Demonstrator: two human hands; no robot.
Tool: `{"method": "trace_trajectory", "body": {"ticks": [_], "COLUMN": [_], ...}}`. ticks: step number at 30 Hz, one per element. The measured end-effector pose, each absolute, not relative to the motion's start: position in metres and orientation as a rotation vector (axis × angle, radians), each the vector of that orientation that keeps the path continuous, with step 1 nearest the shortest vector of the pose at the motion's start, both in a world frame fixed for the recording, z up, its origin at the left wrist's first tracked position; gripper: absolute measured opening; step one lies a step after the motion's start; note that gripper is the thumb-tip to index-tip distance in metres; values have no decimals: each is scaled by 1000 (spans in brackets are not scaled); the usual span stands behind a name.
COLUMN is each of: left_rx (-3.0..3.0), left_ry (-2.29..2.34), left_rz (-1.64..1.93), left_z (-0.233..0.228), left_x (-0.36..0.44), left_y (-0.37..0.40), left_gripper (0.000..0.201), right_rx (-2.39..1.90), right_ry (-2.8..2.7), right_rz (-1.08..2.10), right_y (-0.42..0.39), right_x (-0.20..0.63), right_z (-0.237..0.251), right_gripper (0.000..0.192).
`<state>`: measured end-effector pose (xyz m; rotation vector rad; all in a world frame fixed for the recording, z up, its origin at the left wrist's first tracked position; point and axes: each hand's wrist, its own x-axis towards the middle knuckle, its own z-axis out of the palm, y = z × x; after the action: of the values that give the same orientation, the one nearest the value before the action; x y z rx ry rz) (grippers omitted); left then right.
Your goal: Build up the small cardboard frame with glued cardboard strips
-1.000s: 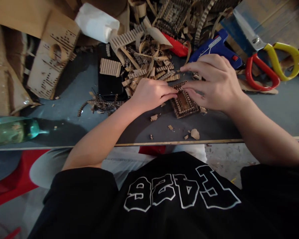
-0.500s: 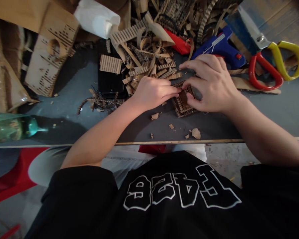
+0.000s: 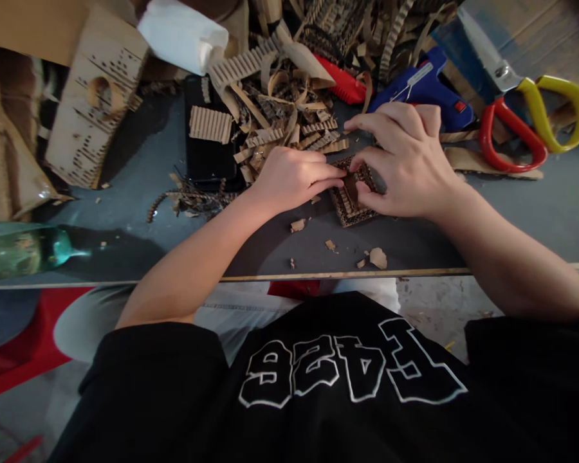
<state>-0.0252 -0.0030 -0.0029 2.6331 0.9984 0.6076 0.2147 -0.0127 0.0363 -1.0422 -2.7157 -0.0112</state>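
A small square frame of corrugated cardboard strips (image 3: pixel 351 204) lies on the grey table (image 3: pixel 535 206), partly covered by both hands. My left hand (image 3: pixel 292 177) rests curled on its left edge and holds it down with the fingertips. My right hand (image 3: pixel 408 161) lies over the frame's right side, thumb and forefinger pinched on a small brown cardboard piece at the frame's top middle. Small torn cardboard bits (image 3: pixel 377 258) lie just in front of the frame near the table edge.
A heap of corrugated cardboard strips (image 3: pixel 280 109) and a black phone (image 3: pixel 207 161) lie behind my left hand. A blue glue gun (image 3: pixel 427 87), red cutter (image 3: pixel 345 83) and red-and-yellow scissors (image 3: pixel 525 116) sit at the back right. A green bottle (image 3: pixel 24 247) lies far left.
My right hand has curled in over the frame and its thumb and forefinger have closed on a piece at the frame's middle. The left hand has stayed on the left edge.
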Motion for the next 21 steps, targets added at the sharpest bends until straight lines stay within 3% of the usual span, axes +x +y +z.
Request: {"method": "trace_trajectory", "body": {"ticks": [11, 21], "left_rx": [2572, 2561], "left_ry": [992, 965], "left_rz": [601, 669], "left_z": [-2, -6], "left_x": [-25, -25], "left_y": [-1, 0], "left_gripper": [37, 38], "right_rx": [-1056, -987], "right_ry": [-2718, -2723], "right_rz": [35, -184], "right_y": [-14, -15], "right_x": [213, 218], "right_z": [38, 42], "right_gripper": [14, 21]}}
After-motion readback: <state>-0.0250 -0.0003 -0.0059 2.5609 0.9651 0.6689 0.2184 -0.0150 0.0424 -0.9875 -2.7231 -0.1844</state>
